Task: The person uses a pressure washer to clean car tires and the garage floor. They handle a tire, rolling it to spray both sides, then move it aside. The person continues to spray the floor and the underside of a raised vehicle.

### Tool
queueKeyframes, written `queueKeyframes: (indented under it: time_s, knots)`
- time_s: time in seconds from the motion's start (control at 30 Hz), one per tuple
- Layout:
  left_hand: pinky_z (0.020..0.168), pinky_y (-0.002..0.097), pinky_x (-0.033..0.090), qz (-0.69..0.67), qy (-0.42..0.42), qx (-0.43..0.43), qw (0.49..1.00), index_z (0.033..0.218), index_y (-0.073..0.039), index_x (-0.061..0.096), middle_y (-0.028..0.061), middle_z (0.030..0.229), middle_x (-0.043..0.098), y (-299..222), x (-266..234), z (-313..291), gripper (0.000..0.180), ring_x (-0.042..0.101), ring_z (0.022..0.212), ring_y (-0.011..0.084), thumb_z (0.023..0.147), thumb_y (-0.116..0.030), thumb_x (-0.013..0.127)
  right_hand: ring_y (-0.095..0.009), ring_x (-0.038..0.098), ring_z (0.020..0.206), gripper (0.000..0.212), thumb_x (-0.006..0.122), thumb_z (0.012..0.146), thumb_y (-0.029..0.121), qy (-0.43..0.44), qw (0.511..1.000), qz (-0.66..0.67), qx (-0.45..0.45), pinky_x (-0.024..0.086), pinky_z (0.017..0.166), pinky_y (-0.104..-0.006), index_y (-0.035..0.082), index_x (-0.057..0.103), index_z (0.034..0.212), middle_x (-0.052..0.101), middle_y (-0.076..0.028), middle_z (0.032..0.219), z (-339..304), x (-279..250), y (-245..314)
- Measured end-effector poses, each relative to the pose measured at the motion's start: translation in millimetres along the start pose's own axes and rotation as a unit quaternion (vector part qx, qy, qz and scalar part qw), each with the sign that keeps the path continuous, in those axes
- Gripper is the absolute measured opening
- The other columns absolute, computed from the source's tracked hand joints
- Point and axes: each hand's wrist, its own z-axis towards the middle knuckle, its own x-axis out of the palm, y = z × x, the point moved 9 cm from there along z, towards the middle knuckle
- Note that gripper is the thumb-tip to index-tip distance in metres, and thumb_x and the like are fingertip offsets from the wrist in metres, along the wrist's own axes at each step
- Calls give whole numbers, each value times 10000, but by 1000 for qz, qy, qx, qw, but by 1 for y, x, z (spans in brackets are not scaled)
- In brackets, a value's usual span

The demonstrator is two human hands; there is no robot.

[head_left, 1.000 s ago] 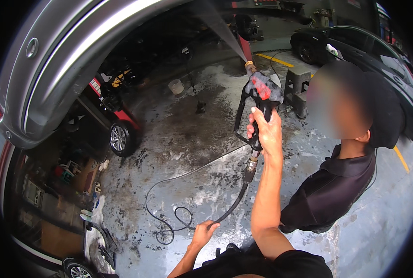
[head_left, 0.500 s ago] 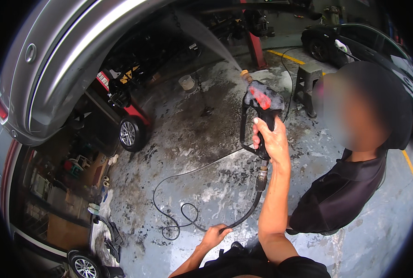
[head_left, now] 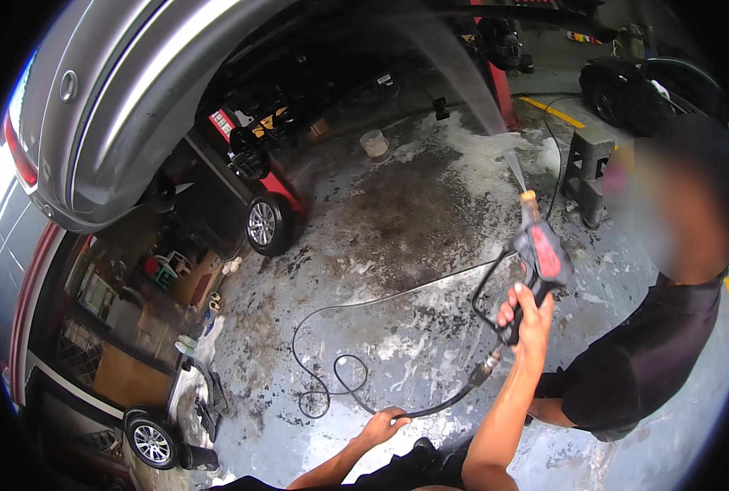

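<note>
My right hand (head_left: 531,322) is wrapped round the grip of a black and red pressure washer gun (head_left: 542,255), held out in front of me. From its brass-coloured nozzle (head_left: 529,197) a jet of water (head_left: 479,98) fans up and away toward the underside of a raised silver car (head_left: 119,164). A black hose (head_left: 450,400) runs from the bottom of the gun to my left hand (head_left: 385,426), whose fingers close round it low in front of my body. Beyond that hand the hose lies in loops on the wet floor.
A co-worker in a dark shirt and cap (head_left: 655,352) stands close on my right. Red lift posts (head_left: 499,90), a grey stool (head_left: 587,172), a white bucket (head_left: 373,145) and a loose wheel (head_left: 266,225) stand farther off. Another wheel (head_left: 150,442) lies at lower left; a dark car (head_left: 643,90) is parked far right.
My right hand has moved right and lower with the gun, which now tilts more to the right. The spray continues. My left hand still holds the hose, and the view has shifted slightly left.
</note>
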Motion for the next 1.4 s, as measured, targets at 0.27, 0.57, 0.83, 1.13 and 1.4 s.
queueKeyframes:
  time_s: [0.27, 0.57, 0.83, 1.13, 1.4]
  knots:
    - [918, 423, 492, 50, 105, 13, 993, 1128, -29, 668, 179, 1124, 663, 51, 50, -18, 483, 620, 1073, 359, 927, -464, 609, -131, 455, 544, 570, 574, 942, 109, 22, 988, 101, 117, 447, 494, -324, 119, 355, 1468, 468, -47, 749, -42, -67, -64]
    - [871, 413, 496, 26, 176, 8, 984, 1090, -59, 669, 125, 1088, 668, 68, 82, -43, 397, 628, 1047, 331, 923, -417, 628, -125, 439, 503, 601, 580, 911, 119, 37, 976, 118, 177, 414, 439, -308, 130, 358, 1470, 439, -22, 721, -67, -88, -109]
    - [874, 421, 498, 28, 206, 37, 978, 1124, -50, 657, 135, 1079, 673, 78, 94, -50, 445, 634, 1038, 337, 920, -444, 622, -130, 445, 519, 600, 594, 908, 101, 29, 973, 122, 193, 418, 452, -314, 122, 368, 1464, 441, -28, 727, -79, -89, -121]
    - [900, 423, 483, 40, 197, 78, 976, 1137, -52, 643, 134, 1085, 652, 116, 66, -55, 379, 607, 1069, 330, 936, -373, 623, -147, 465, 510, 472, 612, 880, 75, -10, 988, 105, 112, 443, 466, -338, 71, 450, 1323, 475, -51, 689, -134, -40, -103]
    - [923, 410, 485, 66, 241, 64, 966, 1175, -47, 638, 143, 1126, 663, 167, 33, -68, 397, 617, 1085, 334, 950, -373, 608, -141, 498, 495, 127, 597, 905, -13, 80, 990, 9, 112, 463, 471, -317, 0, 490, 973, 521, -73, 660, -168, 52, -164]
